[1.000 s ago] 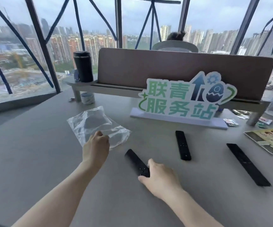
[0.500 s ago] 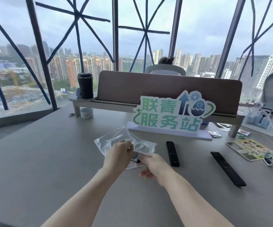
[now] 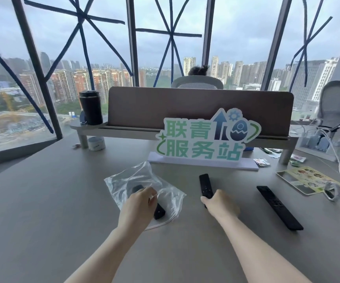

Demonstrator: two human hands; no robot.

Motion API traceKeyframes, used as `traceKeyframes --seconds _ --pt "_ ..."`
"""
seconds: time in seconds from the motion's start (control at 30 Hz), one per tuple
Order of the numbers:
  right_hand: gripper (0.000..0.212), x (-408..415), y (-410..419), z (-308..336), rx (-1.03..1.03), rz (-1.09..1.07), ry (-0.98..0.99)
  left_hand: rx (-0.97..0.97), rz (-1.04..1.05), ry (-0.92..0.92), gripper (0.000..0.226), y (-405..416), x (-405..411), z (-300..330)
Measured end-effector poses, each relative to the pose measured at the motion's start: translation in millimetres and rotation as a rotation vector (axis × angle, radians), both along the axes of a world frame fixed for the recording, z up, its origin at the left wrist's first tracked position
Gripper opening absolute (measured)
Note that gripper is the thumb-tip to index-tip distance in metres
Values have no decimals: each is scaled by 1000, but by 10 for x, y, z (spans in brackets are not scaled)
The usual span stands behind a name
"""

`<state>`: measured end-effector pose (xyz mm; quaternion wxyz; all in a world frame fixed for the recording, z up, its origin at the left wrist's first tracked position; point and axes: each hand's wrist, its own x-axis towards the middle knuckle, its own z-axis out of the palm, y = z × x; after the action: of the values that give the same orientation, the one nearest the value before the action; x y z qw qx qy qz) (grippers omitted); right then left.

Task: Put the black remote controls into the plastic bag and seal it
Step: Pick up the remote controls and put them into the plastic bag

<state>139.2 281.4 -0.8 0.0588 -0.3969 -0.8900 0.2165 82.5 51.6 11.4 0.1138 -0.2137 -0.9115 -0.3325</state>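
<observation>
1. One short black plastic remote control [image 3: 158, 210] is lying inside the clear, crinkled plastic bag [image 3: 124, 181], so by my reading roughly a third of the loading is done. Two remotes are lying outside the bag, and its mouth is not yet sealed.
2. The left hand [image 3: 138, 203] is resting on the near side of the bag, fingers curled and pinching the film at the opening, beside the remote inside.
3. The right hand [image 3: 219, 204] is closing on the near end of a second slim black rectangular remote control [image 3: 205, 184], which is lying right of the bag. The fingers are wrapping its edge, though the fingertips are hidden, so I cannot tell how firm the hold is.
4. A third, longer black bar-shaped remote control [image 3: 278, 207] is lying untouched further right, well apart from both hands.
5. All of this is sitting on a smooth matte grey desk [image 3: 42, 211]. The bag is looking thin and floppy, so it is likely needing support while each rigid remote slides in.
6. A green-and-white cut-out sign [image 3: 201, 139] is standing at the far side, just beyond the bag.
</observation>
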Motion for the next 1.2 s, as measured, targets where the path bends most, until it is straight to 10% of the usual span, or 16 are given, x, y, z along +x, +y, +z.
traceKeyframes --seconds 0.23,0.6,0.93,1.2 --pt "28 670 389 229 -879 -48 386 41 -37 -45 25 315 23 42" --pt "29 1106 89 374 -1108 49 407 123 -222 6 25 1050 448 377" --pt "29 1394 874 67 -125 -305 380 110 -174 23 21 831 433 150" --pt "33 1406 1236 -76 16 -244 120 81 -167 -9 19 797 437 35"
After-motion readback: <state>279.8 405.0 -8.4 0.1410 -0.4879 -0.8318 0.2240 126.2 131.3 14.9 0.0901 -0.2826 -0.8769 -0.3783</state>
